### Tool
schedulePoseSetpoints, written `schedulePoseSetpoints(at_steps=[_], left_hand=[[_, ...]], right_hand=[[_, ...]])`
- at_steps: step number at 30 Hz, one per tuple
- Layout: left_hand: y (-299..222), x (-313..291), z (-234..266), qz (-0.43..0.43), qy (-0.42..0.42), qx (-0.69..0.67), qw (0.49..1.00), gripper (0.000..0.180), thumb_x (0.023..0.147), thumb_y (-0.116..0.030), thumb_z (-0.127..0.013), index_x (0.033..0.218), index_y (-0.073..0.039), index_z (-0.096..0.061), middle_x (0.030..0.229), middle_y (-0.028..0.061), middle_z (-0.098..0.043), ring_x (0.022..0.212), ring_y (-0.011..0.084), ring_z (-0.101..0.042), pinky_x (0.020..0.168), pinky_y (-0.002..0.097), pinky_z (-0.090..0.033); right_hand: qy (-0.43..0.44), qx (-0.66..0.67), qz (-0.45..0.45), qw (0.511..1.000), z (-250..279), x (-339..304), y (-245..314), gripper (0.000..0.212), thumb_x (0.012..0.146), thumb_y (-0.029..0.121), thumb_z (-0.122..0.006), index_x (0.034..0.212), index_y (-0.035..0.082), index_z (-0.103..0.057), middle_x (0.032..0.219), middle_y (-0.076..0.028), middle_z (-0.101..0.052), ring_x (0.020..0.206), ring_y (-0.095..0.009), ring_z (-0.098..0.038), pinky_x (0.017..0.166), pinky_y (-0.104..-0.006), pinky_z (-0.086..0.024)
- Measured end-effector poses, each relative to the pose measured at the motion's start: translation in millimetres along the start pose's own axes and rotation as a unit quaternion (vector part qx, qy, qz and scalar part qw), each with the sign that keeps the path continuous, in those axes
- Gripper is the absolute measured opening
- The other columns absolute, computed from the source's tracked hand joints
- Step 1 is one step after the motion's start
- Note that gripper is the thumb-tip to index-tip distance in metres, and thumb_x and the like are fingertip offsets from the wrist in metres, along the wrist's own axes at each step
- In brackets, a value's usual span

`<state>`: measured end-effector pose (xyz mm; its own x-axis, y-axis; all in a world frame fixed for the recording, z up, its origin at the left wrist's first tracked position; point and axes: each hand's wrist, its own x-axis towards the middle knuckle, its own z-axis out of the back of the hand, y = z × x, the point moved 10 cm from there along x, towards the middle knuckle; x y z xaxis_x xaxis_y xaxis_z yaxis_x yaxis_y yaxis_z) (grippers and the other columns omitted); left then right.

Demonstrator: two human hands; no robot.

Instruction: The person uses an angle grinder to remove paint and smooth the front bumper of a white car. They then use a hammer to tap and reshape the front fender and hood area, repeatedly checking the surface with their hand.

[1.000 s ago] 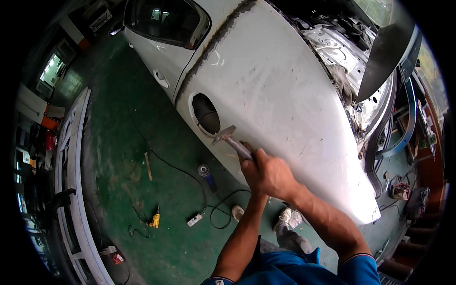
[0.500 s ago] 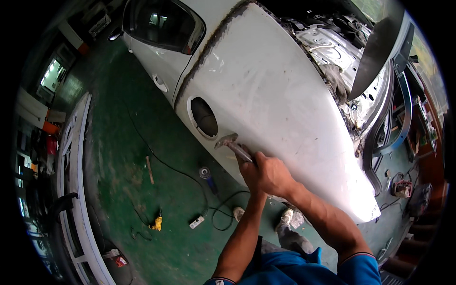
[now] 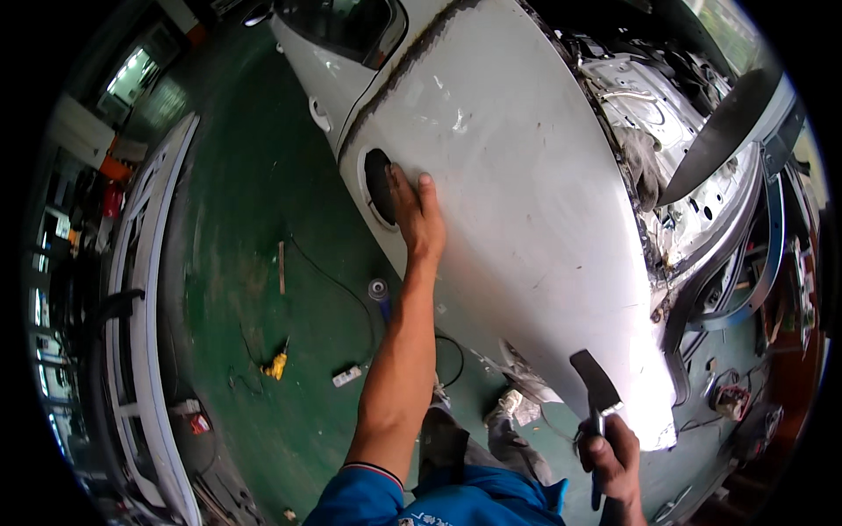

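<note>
Grey-white filler coats the car's rear panel point(image 3: 526, 202), and the left hand point(image 3: 419, 217) lies flat on it, fingers point(image 3: 427, 188) pressed together and stretched up along the surface, the fingertips reaching the rim of the round fuel-filler opening point(image 3: 379, 186). Laid palm-down like that, the hand seems to be feeling the surface for highs and lows rather than gripping anything. Below and to the right of the opening, near the panel's lower tip, the right hand point(image 3: 611, 456) is closed around the handle of a dark-bladed putty knife point(image 3: 595, 381), blade pointing up and held clear of the panel, likely parked there while the other hand checks the skin.

That panel looks matt and pale, with faint streaks and a dark, rough seam along its upper edge by the window. To the right of the opening the open trunk area point(image 3: 667, 114) shows bare metal. Left of the opening, on the green floor point(image 3: 237, 263), lie a black cable point(image 3: 333, 285), a small yellow tool point(image 3: 277, 363) and a spray can point(image 3: 380, 291).
</note>
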<state>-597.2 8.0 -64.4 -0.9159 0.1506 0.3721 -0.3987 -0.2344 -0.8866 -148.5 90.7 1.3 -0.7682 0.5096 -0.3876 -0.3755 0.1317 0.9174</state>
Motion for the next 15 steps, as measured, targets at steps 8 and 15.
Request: schedulePoseSetpoints(at_steps=[8, 15], left_hand=[[-20.6, -180.3, -18.0, 0.079, 0.026, -0.018, 0.996, 0.082, 0.106, -0.055, -0.032, 0.158, 0.005, -0.011, 0.165, 0.029, -0.008, 0.153, 0.0441, -0.009, 0.124, 0.0502, -0.01], [9.0, -199.1, -16.9, 0.146, 0.006, -0.05, 0.988, 0.086, 0.104, -0.06, -0.031, 0.159, 0.004, -0.011, 0.167, 0.0242, -0.008, 0.155, 0.0376, -0.008, 0.125, 0.0443, -0.01]], right_hand=[[0.006, 0.078, -0.021, 0.997, 40.6, -10.4, -21.5, 0.054, 0.093, 0.043, -0.068, 0.107, -0.008, -0.056, 0.064, -0.006, -0.055, 0.05, -0.012, -0.048, 0.046, -0.026, -0.036], [0.089, 0.037, -0.023, 0.995, 49.1, -17.3, -13.5, 0.046, 0.096, 0.037, -0.066, 0.115, -0.004, -0.06, 0.077, -0.002, -0.059, 0.062, -0.009, -0.05, 0.056, -0.0236, -0.04]])
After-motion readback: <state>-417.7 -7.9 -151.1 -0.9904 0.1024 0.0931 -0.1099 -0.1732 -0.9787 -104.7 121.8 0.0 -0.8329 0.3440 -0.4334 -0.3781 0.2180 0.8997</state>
